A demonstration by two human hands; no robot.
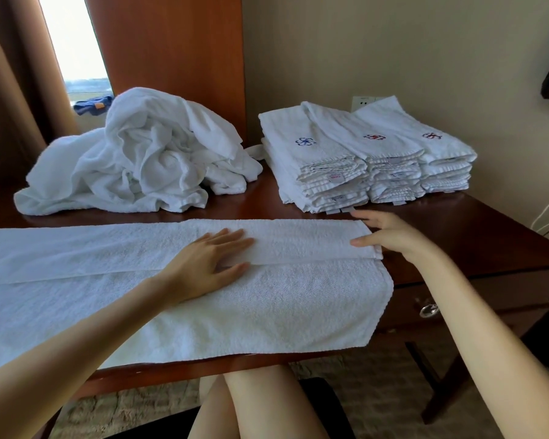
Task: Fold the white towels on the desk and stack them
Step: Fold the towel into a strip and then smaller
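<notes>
The long white terry towel [267, 299] lies spread lengthwise across the front of the dark red-brown wooden counter [457, 236], its far long edge already turned in toward the middle. My left hand [210, 264] lies flat and released on it, fingers straight across the line where the flap ends. My right hand [390, 236] is also unclenched and grasps nothing: the thumb lies on the flap's right corner and the fingers spread along the towel's short end.

I think the near third has yet to come over. The risks are in the cloth. The towel's right near corner hangs past the counter's edge and its near hem sits right at the front lip, so a careless pull could drag the whole thing off. The left end runs out of view, so I cannot tell whether the flap lies straight there; a skewed flap would make a crooked bundle.

The stacks of folded white towels [362, 160] with embroidered emblems stand just behind my right hand, labels poking out, and a fast lift could nudge them. The heap of crumpled white towels [140, 160] sits behind the left part of the towel, close to its far edge. A blue cloth [92, 106] lies by the window, well apart.
</notes>
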